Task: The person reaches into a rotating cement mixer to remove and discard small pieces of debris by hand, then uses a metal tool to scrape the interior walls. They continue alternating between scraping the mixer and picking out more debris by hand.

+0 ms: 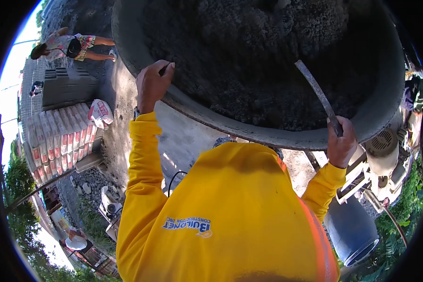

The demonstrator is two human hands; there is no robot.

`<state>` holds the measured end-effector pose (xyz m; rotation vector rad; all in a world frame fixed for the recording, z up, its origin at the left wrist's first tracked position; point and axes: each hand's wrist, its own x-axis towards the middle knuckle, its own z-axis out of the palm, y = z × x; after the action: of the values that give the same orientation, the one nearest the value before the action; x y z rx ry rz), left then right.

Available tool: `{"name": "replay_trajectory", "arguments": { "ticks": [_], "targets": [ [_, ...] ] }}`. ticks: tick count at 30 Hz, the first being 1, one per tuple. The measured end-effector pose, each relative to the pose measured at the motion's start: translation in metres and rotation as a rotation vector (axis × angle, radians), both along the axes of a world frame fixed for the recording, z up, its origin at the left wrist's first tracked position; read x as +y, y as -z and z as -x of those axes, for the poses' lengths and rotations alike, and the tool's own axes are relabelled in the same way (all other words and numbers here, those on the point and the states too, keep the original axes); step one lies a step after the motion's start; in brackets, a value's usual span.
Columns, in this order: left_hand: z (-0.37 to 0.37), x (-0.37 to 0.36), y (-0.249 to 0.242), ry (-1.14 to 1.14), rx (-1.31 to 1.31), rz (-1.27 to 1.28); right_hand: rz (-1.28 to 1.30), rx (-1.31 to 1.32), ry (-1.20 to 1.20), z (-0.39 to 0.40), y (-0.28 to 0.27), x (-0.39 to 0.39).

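Note:
A large round metal drum (286,137), its wide mouth facing me, holds dark grey, crumbly material that looks like concrete or mortar mix (249,89). My left hand (154,84) is closed at the near left part of the rim, fingers curled. A dark gap shows between thumb and finger, and I cannot make out what they grip. At the right part of the rim, my right hand (342,144) wraps around the lower end of a flat, slightly curved metal strip (317,89). The strip's free end points up and left over the drum's mouth. Yellow sleeves cover both arms.
Stacked cement bags (61,138) and grey blocks (69,89) stand at left. A person (73,47) is at upper left, another (77,240) at lower left. A vented motor housing (382,142) and a blue barrel (350,230) are at right.

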<state>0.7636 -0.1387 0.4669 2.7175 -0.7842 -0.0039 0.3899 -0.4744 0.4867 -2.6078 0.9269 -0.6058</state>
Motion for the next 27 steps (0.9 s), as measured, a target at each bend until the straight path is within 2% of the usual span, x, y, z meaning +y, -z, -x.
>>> {"name": "replay_trajectory", "arguments": {
  "ticks": [6, 9, 13, 16, 19, 22, 27],
  "targets": [
    [0.007, -0.009, -0.014, -0.032, -0.006, -0.021, 0.003, -0.081, -0.034, -0.002, -0.003, 0.001],
    [0.005, -0.014, -0.025, -0.086, 0.124, -0.139, 0.018, -0.111, -0.031, -0.006, -0.01, 0.001],
    [-0.002, -0.005, -0.007, 0.019, 0.008, 0.135, 0.009, -0.12, -0.045, -0.002, -0.006, -0.001],
    [0.002, -0.008, -0.007, -0.023, -0.045, 0.118, 0.058, -0.098, -0.085, -0.002, -0.007, -0.002],
    [0.008, -0.011, -0.015, -0.067, 0.011, 0.064, 0.034, -0.008, -0.068, 0.001, -0.005, -0.003],
    [0.009, -0.008, -0.011, -0.057, -0.029, 0.139, -0.129, -0.019, -0.018, 0.0, -0.003, -0.011],
    [0.013, -0.006, -0.015, -0.038, -0.023, 0.166, -0.051, -0.08, -0.038, -0.036, -0.017, -0.035]
  ]
}}
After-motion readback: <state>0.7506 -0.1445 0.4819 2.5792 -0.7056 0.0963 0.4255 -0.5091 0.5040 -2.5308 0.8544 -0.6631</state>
